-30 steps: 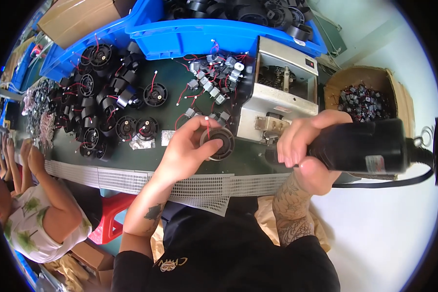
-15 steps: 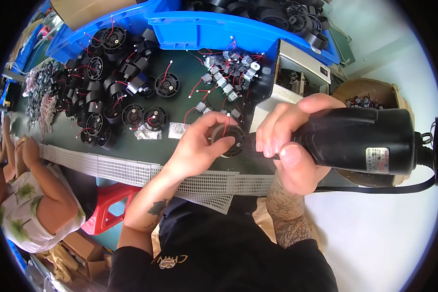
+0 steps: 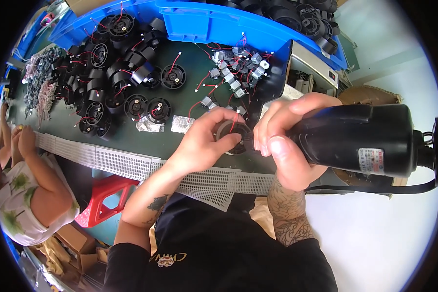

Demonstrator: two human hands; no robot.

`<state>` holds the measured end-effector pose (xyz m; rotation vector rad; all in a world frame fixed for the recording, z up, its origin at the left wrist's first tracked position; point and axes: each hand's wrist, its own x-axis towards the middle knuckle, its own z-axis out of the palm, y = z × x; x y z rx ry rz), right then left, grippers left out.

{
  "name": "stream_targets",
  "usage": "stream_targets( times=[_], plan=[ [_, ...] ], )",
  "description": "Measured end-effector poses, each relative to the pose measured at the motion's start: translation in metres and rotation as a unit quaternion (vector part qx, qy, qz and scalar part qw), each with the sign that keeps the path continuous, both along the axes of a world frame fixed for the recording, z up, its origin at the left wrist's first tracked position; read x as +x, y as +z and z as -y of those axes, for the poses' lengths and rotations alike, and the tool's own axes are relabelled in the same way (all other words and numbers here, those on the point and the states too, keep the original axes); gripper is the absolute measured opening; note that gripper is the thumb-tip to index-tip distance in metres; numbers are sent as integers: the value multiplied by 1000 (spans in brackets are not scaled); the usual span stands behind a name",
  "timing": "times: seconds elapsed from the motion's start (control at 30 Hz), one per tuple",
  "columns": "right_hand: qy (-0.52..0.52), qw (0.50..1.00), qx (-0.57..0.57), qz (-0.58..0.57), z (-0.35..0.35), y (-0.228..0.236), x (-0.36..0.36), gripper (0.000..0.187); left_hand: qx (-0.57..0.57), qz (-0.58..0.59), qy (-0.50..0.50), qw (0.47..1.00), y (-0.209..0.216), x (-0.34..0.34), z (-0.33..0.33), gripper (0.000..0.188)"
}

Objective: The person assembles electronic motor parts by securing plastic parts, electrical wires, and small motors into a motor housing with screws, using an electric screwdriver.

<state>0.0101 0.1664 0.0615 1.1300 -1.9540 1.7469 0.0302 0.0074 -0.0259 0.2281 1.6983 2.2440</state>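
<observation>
My left hand (image 3: 204, 141) grips a round black plastic housing (image 3: 232, 132) with a red wire standing up from it. Thumb and fingers close round its rim. In my right hand (image 3: 292, 141) is a black electric screwdriver (image 3: 353, 136), held level, its cord trailing off at the right. The screwdriver's tip end meets the right side of the housing; the exact contact is hidden by my fingers. Just beyond my left hand lie small silver motors (image 3: 238, 68) with red wires. Finished-looking round housings with wires (image 3: 158, 111) rest to the left of them.
Blue bins (image 3: 194, 22) line the far side, one holding black parts. A grey metal box (image 3: 311, 65) and a cardboard box (image 3: 374, 97) stand at the right. White perforated strips (image 3: 117, 160) run along the near table edge. Another person (image 3: 34, 190) sits at the left beside a red stool (image 3: 104, 199).
The view has shifted slightly, so the bench items appear a little further right. Both hands keep hold of the housing and screwdriver, still close together.
</observation>
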Motion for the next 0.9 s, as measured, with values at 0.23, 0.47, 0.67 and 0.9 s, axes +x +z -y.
stream_targets(
  times=[0.23,0.47,0.67,0.9],
  plan=[
    [22,987,-126,98,-6,-5,8,51,-40,3,14,999,3,2,1,31],
    [56,942,-306,128,-39,8,17,64,-196,-162,104,961,16,10,23,49],
    [54,953,-273,118,-42,-9,8,57,-360,-327,78,870,25,18,3,90],
    [28,943,-295,150,-49,-14,18,56,-308,-305,204,878,44,-6,31,91]
  ],
)
